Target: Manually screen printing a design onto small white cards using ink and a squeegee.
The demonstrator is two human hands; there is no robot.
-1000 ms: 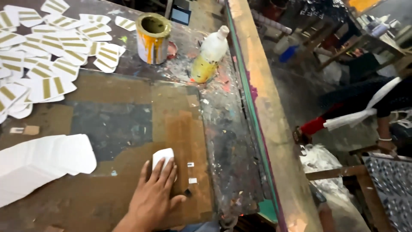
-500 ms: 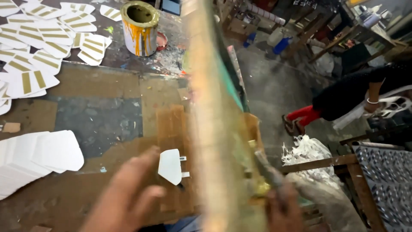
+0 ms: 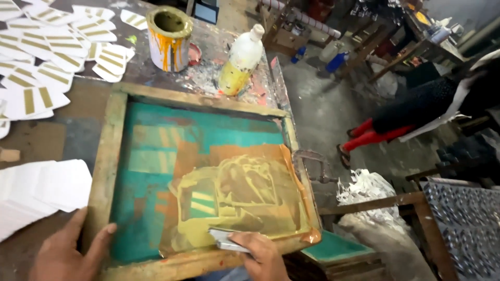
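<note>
A wooden-framed printing screen [image 3: 109, 156] with teal mesh lies flat on the table, smeared with mustard-yellow ink [image 3: 239, 200] across its right half. My right hand [image 3: 260, 255] grips a grey squeegee [image 3: 224, 240] at the screen's near edge, its blade resting in the ink. My left hand [image 3: 67, 252] rests with fingers spread on the frame's near left corner. A stack of blank white cards [image 3: 41, 190] lies just left of the frame.
A paint-streaked tin [image 3: 167, 39] and a white plastic bottle of yellow liquid [image 3: 239, 62] stand behind the screen. Printed cards with gold bars [image 3: 47, 62] cover the table's far left. A person in red trousers [image 3: 411, 114] is on the floor to the right.
The screen frame has swung down flat over the white card that lay on the board. My right hand now holds the squeegee on the mesh; my left hand moved to the frame.
</note>
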